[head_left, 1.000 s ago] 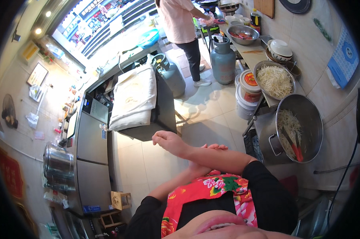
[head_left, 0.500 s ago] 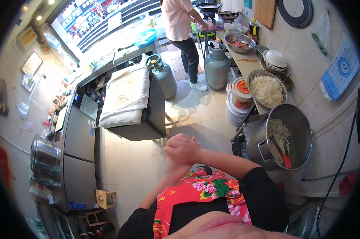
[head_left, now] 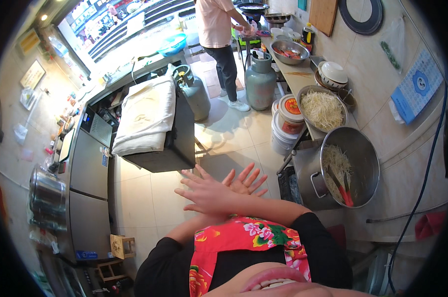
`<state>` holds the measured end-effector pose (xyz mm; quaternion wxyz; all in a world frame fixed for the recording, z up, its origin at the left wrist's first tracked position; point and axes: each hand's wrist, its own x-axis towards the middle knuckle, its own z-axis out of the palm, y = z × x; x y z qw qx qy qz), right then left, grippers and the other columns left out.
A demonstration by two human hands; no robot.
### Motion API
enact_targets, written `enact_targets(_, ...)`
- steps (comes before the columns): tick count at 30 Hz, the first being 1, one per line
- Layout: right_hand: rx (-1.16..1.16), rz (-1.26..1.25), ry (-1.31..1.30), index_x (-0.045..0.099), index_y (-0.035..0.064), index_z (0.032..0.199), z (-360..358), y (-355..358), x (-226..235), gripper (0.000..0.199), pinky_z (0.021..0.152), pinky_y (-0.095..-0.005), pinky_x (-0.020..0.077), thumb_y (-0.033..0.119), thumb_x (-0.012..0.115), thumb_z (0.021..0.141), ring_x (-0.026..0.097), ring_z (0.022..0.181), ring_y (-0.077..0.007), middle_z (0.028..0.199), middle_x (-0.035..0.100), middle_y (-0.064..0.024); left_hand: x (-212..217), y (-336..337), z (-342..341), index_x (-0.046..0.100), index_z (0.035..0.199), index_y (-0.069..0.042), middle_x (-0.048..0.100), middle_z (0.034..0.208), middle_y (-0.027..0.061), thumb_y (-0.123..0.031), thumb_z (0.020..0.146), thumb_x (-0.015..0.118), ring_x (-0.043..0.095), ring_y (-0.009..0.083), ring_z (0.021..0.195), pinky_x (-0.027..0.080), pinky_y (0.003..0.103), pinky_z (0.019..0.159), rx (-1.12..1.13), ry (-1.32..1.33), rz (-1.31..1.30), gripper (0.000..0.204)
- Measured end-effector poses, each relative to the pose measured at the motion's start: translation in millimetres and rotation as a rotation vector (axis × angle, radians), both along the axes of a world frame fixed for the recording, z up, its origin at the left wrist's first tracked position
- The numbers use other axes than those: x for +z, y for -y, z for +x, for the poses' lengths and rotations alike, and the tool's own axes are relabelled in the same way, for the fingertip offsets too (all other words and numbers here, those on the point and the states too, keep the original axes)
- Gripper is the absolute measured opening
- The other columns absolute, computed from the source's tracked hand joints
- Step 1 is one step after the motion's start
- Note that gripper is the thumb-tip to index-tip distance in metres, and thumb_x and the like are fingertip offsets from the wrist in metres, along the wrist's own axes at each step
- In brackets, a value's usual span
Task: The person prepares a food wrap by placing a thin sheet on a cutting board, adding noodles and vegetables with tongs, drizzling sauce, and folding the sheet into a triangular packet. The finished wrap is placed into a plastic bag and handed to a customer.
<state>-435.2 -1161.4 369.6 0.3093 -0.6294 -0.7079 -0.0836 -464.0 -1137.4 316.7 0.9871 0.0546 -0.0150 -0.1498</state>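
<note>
My forearms cross at the wrists in front of my red floral apron (head_left: pixel 263 230). My right hand (head_left: pixel 204 192) lies over the left wrist and points to the left, its fingers spread and holding nothing. Behind it my left hand (head_left: pixel 246 182) reaches to the right, palm showing and fingers apart, with nothing in it. Beyond the right hand stands a dark box-shaped unit (head_left: pixel 177 143) with a white cloth (head_left: pixel 147 116) folded over its top. To the right, a big steel pot (head_left: pixel 365 173) holds pale bean sprouts and red-handled tongs (head_left: pixel 344 193).
A steel bowl of sprouts (head_left: pixel 323 109) and a bowl of reddish food (head_left: pixel 289 52) stand on the right-hand counter. Lidded buckets (head_left: pixel 289 116) sit below it. Two gas cylinders (head_left: pixel 260 81) (head_left: pixel 194 96) flank a person (head_left: pixel 219 44) at the far end. A steel fridge (head_left: pixel 88 178) stands left.
My hands, clasped together before, have come apart into a crossed pose with fingers spread. The whole view has shifted slightly, so the surroundings sit a little farther left.
</note>
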Motion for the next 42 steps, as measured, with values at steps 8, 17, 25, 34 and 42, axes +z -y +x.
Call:
enact_targets(8, -0.119, 0.005, -0.138, 0.065, 0.0072, 0.112, 32, 17, -17, 0.036, 0.112, -0.0509, 0.0307, 0.038, 0.061, 0.094, 0.056, 0.119, -0.0274, 0.103, 0.067, -0.0104, 2, 19, -16, 0.035, 0.151, -0.015, 0.036, 0.156, 0.0095, -0.049, 0.103, 0.039, 0.023, 0.0365, 0.147, 0.014, 0.061, 0.119, 0.252, -0.185, -0.065, 0.059)
enact_targets(17, -0.217, -0.027, -0.146, 0.065, 0.0066, 0.114, 45, 78, -39, 0.038, 0.113, -0.0508, 0.0295, 0.036, 0.062, 0.091, 0.054, 0.122, -0.0284, 0.111, 0.065, -0.0107, -18, 15, -46, 0.040, 0.147, -0.014, 0.039, 0.154, 0.0106, -0.048, 0.106, 0.026, 0.033, 0.0274, 0.144, 0.022, 0.049, 0.120, 0.141, -0.216, -0.270, 0.055)
enact_targets(25, 0.100, -0.220, -0.165, 0.042, 0.0168, 0.149, 10, 73, -47, 0.068, 0.119, -0.0569, 0.0173, 0.045, 0.061, 0.090, 0.021, 0.150, -0.0343, 0.159, 0.028, -0.0166, -24, 15, -61, 0.031, 0.154, -0.017, 0.036, 0.157, 0.0095, -0.052, 0.105, 0.027, 0.027, 0.0304, 0.147, 0.024, 0.051, 0.119, 0.542, -0.119, 0.098, 0.059)
enact_targets(34, 0.465, -0.145, -0.154, 0.057, 0.0082, 0.133, -61, 10, -20, 0.053, 0.120, -0.0527, 0.0195, 0.044, 0.060, 0.093, 0.033, 0.144, -0.0325, 0.141, 0.051, -0.0177, -17, 12, -91, 0.027, 0.155, -0.021, 0.049, 0.147, 0.0105, -0.057, 0.102, 0.033, 0.029, 0.0322, 0.146, 0.011, 0.063, 0.118, 0.331, -0.115, -0.155, 0.065)
enact_targets(42, 0.255, -0.127, -0.227, 0.067, 0.0050, 0.107, -98, -71, -28, 0.036, 0.115, -0.0476, 0.0314, 0.038, 0.062, 0.093, 0.053, 0.126, -0.0292, 0.106, 0.067, -0.0127, -22, -64, -149, 0.025, 0.156, -0.018, 0.031, 0.158, 0.0092, -0.052, 0.105, 0.030, 0.026, 0.0305, 0.148, 0.011, 0.054, 0.122, 0.378, 0.349, -0.235, 0.061)
